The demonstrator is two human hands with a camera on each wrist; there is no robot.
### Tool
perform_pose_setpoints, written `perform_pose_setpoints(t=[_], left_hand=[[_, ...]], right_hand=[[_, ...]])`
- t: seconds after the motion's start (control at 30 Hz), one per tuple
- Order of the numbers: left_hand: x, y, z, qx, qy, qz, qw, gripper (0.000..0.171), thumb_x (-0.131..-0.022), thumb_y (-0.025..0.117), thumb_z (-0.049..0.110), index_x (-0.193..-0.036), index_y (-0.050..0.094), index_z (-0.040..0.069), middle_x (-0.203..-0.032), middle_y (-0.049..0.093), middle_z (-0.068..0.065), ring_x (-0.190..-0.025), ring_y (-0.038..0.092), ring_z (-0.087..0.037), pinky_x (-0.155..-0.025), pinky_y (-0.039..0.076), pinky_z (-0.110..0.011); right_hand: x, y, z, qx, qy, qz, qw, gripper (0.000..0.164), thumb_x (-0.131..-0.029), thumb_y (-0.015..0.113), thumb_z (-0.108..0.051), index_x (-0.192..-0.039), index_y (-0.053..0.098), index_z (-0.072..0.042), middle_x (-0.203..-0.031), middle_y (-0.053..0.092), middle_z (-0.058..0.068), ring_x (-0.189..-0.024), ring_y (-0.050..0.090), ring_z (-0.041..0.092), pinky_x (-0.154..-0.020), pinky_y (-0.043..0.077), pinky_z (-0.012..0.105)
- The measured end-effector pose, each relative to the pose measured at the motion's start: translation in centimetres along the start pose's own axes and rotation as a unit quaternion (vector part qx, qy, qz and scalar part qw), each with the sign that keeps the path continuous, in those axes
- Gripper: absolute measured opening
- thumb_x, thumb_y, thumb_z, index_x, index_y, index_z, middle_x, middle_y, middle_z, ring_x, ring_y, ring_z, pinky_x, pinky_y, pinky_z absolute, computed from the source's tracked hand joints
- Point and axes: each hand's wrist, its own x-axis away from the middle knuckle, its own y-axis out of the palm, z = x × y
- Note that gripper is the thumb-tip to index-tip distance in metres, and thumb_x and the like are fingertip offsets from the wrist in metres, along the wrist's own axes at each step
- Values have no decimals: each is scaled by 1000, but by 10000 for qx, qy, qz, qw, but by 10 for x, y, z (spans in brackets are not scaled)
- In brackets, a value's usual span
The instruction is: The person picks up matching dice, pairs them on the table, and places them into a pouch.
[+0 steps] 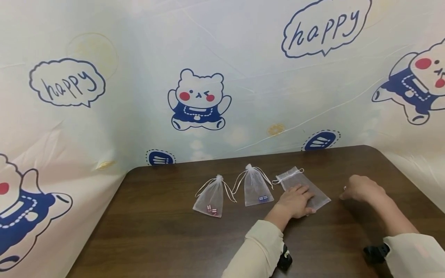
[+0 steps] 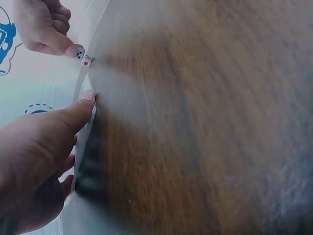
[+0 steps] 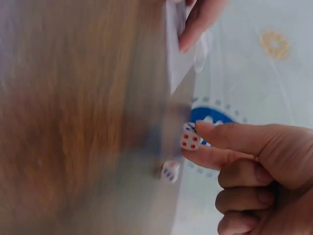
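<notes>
The empty pouch point(image 1: 303, 188) is a flat, see-through white organza bag with a thin drawstring bunched at its far end. It lies on the dark wood table point(image 1: 167, 239), third and rightmost in a row of three pouches. The left hand point(image 1: 294, 202) rests flat on the pouch's near half, fingers straight and pressing the fabric down; the left wrist view shows its thumb laid along the pouch's edge.

Right of the pouch, well clear of it, the right hand point(image 1: 361, 188) hovers low over the table. The right wrist view shows its thumb and forefinger pinching a small white die with red pips point(image 3: 189, 141), the other fingers curled in. A second white die with dark pips point(image 3: 170, 171) lies on the table just beside and below that grip.

Left of the empty pouch stands the middle pouch point(image 1: 256, 187), drawn shut, with blue-spotted dice showing at its bottom. Further left lies the left pouch point(image 1: 212, 197), holding red-spotted dice.

Both wrist views are blurred across the table surface, so the pouch's weave and mouth are hard to make out. From the head view the dice are hidden behind the right hand. Both sleeves are cut off at the lower edge.
</notes>
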Motion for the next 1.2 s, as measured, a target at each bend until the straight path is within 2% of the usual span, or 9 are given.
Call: perform_pose_setpoints(t=[0.07, 0.17, 0.43, 0.7, 0.87, 1.2], left_hand=[[1, -1, 0, 25, 0, 22, 10000, 56, -88, 48, 57, -140, 37, 38, -146, 28, 15, -135, 20, -8, -105, 21, -24], [1, -1, -1, 34, 41, 71, 10000, 57, -88, 48, 57, -140, 38, 37, -146, 29, 14, -135, 21, -8, -105, 21, -24], [0, 1, -2, -10, 112, 125, 9999, 56, -88, 47, 57, -140, 38, 36, -146, 30, 13, -135, 22, -8, -105, 20, -23], [-1, 3, -3, 49, 97, 83, 9999, 57, -88, 45, 57, -140, 36, 37, -147, 28, 14, -135, 20, -8, -106, 19, -24], [0, 2, -4, 113, 70, 83, 9999, 57, -88, 46, 57, -140, 37, 37, -147, 28, 14, -135, 20, -7, -106, 19, -24], [0, 3, -4, 133, 102, 56, 9998, 57, -88, 46, 57, -140, 37, 37, -147, 27, 14, -135, 19, -8, -106, 20, -25]], right_hand=[[4, 4, -9, 104, -426, 12, 9990, 23, -76, 71, -25, -66, 60, -8, -60, 44, 0, -58, 42, 19, -51, 36, 35], [10, 13, -21, 227, -856, 27, 9961, 21, -74, 73, -23, -60, 61, -11, -56, 42, -5, -53, 40, 14, -47, 32, 30], [21, 33, -45, 279, -1246, -82, 9918, 28, -70, 76, -18, -52, 54, -13, -50, 40, -7, -47, 35, 10, -45, 28, 26], [20, 37, -53, 457, -1142, -434, 9915, 22, -71, 78, -19, -58, 61, -12, -56, 53, -4, -53, 45, 13, -49, 37, 31], [20, 37, -55, 475, -1092, -580, 9912, 21, -70, 79, -20, -60, 62, -13, -59, 56, -4, -55, 48, 14, -49, 38, 32], [22, 39, -56, 564, -1094, -611, 9905, 21, -69, 80, -21, -61, 62, -13, -60, 55, -4, -56, 49, 15, -49, 39, 33]])
